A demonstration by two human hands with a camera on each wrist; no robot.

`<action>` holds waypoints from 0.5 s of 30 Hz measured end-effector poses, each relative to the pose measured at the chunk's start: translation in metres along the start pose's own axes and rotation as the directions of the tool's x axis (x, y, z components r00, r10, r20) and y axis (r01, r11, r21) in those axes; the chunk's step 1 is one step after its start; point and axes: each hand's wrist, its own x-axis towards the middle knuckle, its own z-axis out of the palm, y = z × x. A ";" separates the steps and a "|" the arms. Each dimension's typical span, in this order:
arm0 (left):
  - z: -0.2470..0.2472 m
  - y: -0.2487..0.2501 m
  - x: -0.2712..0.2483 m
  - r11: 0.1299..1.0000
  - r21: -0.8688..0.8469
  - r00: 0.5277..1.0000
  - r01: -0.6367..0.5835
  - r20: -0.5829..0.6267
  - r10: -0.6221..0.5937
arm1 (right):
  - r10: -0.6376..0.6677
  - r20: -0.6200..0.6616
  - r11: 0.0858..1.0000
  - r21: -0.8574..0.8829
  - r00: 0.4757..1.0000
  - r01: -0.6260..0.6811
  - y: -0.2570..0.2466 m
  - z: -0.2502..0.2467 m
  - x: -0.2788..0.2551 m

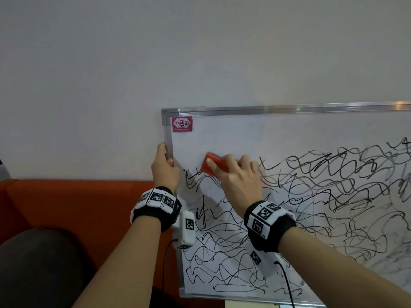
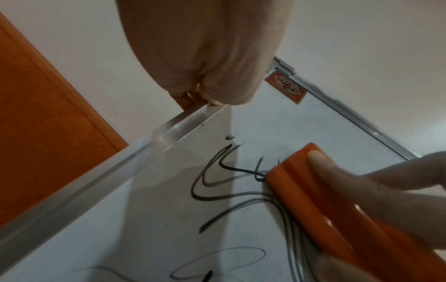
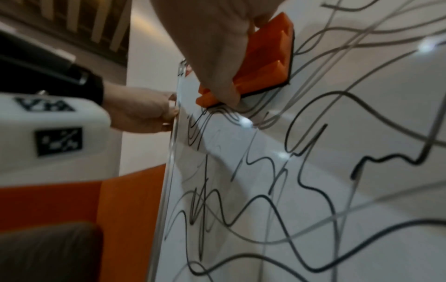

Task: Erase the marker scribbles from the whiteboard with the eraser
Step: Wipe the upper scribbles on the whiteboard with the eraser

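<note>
Right hand (image 1: 239,177) grips the orange eraser (image 1: 214,166), thumb on one long side, fingers curled over the other, its dark felt flat against the whiteboard (image 1: 289,130) near the upper left corner. It sits right at the top edge of the black marker scribbles (image 1: 322,196), with wiped board above it. Left hand (image 1: 165,165) clamps the board's aluminium left frame (image 1: 169,138), fingers wrapped behind the edge and thumb in front. A red brand sticker (image 1: 182,124) sits in the corner, and an orange sofa (image 1: 77,203) stands behind the board.
</note>
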 end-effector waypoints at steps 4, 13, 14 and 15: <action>0.000 -0.001 0.002 1.000 0.002 1.000 0.000 0.008 0.000 | -0.049 0.024 0.999 -0.010 0.998 0.050 0.002 0.001 0.000; 0.002 -0.006 0.004 1.000 0.006 1.000 -0.013 0.003 0.013 | 0.006 0.022 1.000 -0.017 1.000 -0.005 0.001 -0.002 0.003; 0.002 -0.007 0.004 1.000 0.011 1.000 -0.011 0.001 0.011 | 0.025 0.018 1.000 -0.016 1.000 -0.025 -0.001 -0.002 0.003; 0.002 -0.006 0.004 1.000 0.012 1.000 -0.013 0.000 0.013 | 0.006 0.018 1.000 -0.016 1.000 -0.006 -0.004 -0.002 0.002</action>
